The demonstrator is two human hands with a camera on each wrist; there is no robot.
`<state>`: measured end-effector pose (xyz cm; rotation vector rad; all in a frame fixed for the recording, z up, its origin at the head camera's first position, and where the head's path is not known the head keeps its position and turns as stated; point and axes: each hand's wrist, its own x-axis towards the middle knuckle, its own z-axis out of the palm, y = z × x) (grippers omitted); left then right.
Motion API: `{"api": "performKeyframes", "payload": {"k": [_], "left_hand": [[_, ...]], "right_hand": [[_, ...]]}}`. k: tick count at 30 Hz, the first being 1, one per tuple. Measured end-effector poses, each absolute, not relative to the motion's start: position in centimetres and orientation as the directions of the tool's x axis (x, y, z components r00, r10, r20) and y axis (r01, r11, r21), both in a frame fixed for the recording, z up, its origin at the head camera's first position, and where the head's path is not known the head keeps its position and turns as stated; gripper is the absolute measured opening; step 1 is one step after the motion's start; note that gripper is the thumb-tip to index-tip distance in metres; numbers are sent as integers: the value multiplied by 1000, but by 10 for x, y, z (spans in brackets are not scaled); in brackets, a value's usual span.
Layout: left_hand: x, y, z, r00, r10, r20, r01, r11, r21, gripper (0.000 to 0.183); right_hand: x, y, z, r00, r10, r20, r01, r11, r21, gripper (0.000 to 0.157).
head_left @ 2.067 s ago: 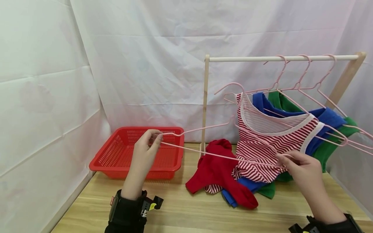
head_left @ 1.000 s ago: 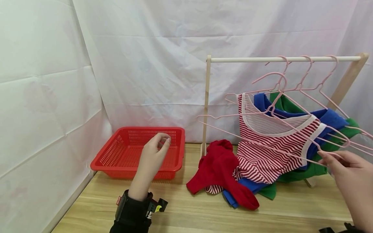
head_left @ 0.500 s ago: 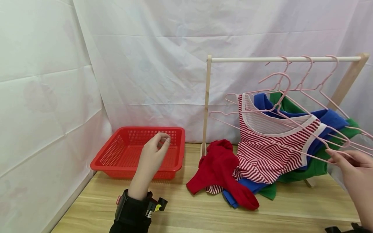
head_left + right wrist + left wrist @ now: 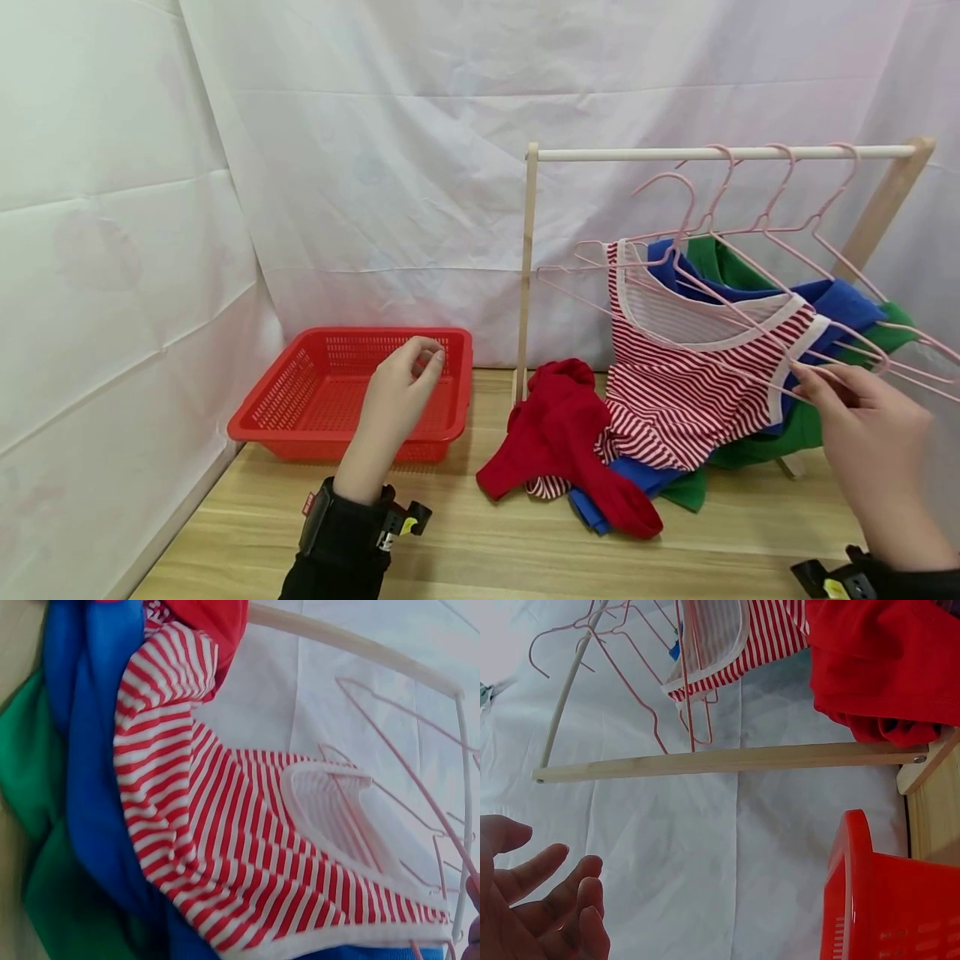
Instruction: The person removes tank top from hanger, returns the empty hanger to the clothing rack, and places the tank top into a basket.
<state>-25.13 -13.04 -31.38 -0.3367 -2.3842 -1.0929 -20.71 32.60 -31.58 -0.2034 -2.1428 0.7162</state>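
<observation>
My right hand (image 4: 862, 408) pinches one end of a bare pink clothes hanger (image 4: 692, 200), whose hook points up just below the rack's bar. In the head view this hanger overlaps a red-and-white striped top (image 4: 697, 383), which hangs on another pink hanger. The right wrist view shows the striped top (image 4: 217, 832) close up, with only fingertips at its right edge. My left hand (image 4: 401, 387) is held in front of the red basket with loosely bent fingers and nothing in them. The left wrist view shows those fingers (image 4: 544, 866) apart from the basket.
A small rack with a white bar (image 4: 615, 155) carries several pink hangers with striped, blue (image 4: 847, 304) and green (image 4: 806, 433) garments. A red garment (image 4: 562, 450) lies crumpled at its left foot. The red plastic basket (image 4: 251, 435) stands left on the wooden table (image 4: 465, 542).
My left hand has let go of the hanger's other end. My right hand carried the hanger rightward, then brought it back a little left and up. The left hand has since barely moved.
</observation>
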Motion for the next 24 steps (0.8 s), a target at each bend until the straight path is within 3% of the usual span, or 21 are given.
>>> {"api": "performKeyframes", "payload": {"k": [10, 24], "left_hand": [[-254, -124, -313, -865, 33, 501, 392, 667, 633, 21], [-254, -116, -313, -880, 37, 473, 374, 667, 644, 21]], "right_hand": [[-218, 306, -307, -570, 327, 753, -227, 819, -527, 28], [-241, 279, -295, -589, 226, 776, -365, 782, -505, 28]]}}
